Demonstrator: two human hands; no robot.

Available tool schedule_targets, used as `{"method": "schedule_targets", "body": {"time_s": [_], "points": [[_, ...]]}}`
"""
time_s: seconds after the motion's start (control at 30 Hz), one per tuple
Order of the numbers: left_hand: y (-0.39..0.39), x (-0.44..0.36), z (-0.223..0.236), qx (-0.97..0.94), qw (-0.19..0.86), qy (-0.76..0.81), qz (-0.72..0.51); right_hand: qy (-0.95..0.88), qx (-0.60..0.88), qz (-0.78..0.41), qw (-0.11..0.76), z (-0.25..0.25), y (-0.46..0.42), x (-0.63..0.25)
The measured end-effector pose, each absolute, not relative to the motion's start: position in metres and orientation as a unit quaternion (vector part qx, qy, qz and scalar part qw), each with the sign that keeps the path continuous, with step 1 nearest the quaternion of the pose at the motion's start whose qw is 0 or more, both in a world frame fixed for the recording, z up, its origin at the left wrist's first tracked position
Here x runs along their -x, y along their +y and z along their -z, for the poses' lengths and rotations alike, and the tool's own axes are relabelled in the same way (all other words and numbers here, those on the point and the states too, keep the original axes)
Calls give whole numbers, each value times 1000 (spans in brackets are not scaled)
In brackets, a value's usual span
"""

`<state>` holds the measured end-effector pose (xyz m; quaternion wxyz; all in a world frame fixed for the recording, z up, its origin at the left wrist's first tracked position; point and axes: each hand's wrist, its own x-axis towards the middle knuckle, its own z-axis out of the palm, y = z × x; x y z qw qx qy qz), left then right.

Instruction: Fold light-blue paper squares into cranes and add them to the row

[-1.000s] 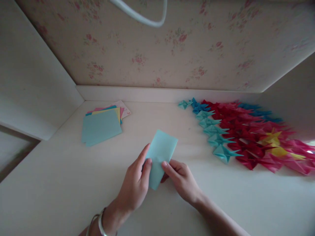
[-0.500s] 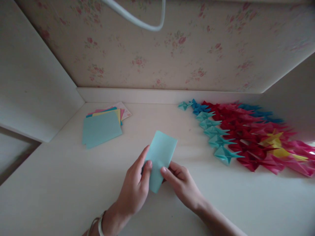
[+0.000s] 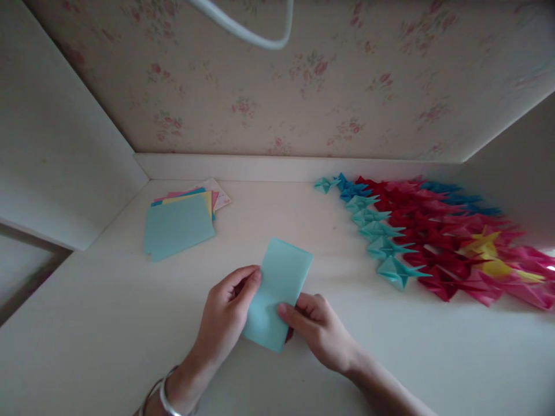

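A light turquoise sheet of origami paper, oblong and apparently folded in half, is held tilted above the white table between both hands. My left hand pinches its left edge, thumb on top and fingers curled. At the lower right edge, my right hand grips the paper with its thumb lying on the upper face; the other fingers are tucked partly out of sight beneath. Farther off to the left lies a stack of coloured paper sheets, with light turquoise uppermost and yellow, blue and pink edges showing.
Rows of folded paper cranes, red, turquoise, blue, pink and yellow, cover the table's right side. Flowered wallpaper rises behind, with a white cable hanging in front. A white panel stands at left.
The left hand has shifted slightly left and its fingers have curled into a pinch at the paper's edge. The paper has moved a little nearer and its lower end looks wider.
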<state>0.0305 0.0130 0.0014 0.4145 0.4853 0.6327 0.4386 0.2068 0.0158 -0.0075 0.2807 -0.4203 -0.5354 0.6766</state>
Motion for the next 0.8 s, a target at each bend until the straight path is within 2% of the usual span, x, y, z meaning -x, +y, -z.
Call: {"method": "schedule_targets", "body": {"time_s": [0.13, 0.4, 0.8], "points": [[14, -31, -2, -481, 432, 624, -438, -542, 430, -662, 287, 7, 15, -207], [13, -31, 0, -471, 369, 642, -479, -595, 427, -638, 239, 3, 15, -208], [12, -33, -2, -456, 364, 635, -506, -623, 440, -607, 223, 6, 11, -206]]}}
